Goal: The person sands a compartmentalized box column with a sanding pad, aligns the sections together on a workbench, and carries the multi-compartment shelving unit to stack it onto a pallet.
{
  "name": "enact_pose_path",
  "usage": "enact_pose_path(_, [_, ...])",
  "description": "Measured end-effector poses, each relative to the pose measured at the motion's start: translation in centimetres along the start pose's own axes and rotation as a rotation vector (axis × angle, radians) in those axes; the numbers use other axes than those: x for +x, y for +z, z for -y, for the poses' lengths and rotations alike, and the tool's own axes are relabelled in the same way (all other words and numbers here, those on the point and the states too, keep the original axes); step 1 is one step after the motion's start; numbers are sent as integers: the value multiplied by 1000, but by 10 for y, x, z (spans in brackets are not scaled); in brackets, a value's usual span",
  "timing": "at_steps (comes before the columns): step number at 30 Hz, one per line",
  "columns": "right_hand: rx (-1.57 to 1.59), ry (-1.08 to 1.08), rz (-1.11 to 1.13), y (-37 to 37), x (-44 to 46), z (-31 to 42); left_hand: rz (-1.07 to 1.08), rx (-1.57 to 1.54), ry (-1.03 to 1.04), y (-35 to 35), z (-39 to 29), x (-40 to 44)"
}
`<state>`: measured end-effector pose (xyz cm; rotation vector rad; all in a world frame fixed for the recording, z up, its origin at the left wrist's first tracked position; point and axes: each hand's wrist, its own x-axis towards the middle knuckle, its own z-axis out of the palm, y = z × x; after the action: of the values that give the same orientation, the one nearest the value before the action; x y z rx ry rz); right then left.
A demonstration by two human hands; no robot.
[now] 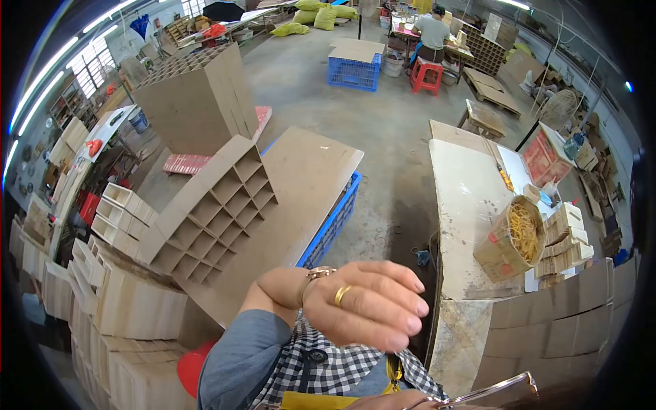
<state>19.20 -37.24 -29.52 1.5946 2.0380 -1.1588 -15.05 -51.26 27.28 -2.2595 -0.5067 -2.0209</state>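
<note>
My left hand (365, 304) is raised in front of my chest, the back of it toward the camera. Its fingers are stretched out side by side, and nothing shows in it; the palm and thumb are hidden. A gold ring (342, 295) sits on one finger and a watch (321, 272) on the wrist. Below the hand is a checked black and white apron (301, 355). My right hand does not show. Along the bottom edge are a strip of skin that I cannot identify and a glasses frame (478, 395).
A cardboard divider grid (222, 212) leans over a board (301, 178) on a blue crate (331, 225). At right, a worktable (465, 198) bears a carton of yellow bands (502, 249). Wooden boxes (137, 301) are stacked at left. A person (432, 33) sits farther back.
</note>
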Motion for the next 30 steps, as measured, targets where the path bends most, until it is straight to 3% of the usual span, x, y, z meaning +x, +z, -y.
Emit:
enact_pose_path(1, [9, 8, 8, -4, 0, -3, -20, -2, 63, 12, -3, 8])
enact_pose_path(6, [48, 4, 30, -19, 0, -9, -264, -397, -16, 81, -7, 28])
enact_pose_path(9, [56, -5, 39, -29, -2, -19, -241, -580, 38, 113, -1, 31])
enact_pose_path(12, [69, -10, 39, -37, -2, -31, -169, -677, 74, 132, -3, 44])
enact_pose_path(14, [78, -7, 41, -41, -4, -40, -328, -668, 121, 157, 0, 53])
enact_pose_path(25, [178, 79, -2, -43, -19, -82, -416, -865, 241, 199, 51, 73])
enact_pose_path(27, [198, 104, -18, -41, -22, -83, -363, -856, 148, 193, 65, 62])
enact_pose_path(30, [221, 147, -40, -28, -27, -93, -112, -710, -230, 174, 107, 20])
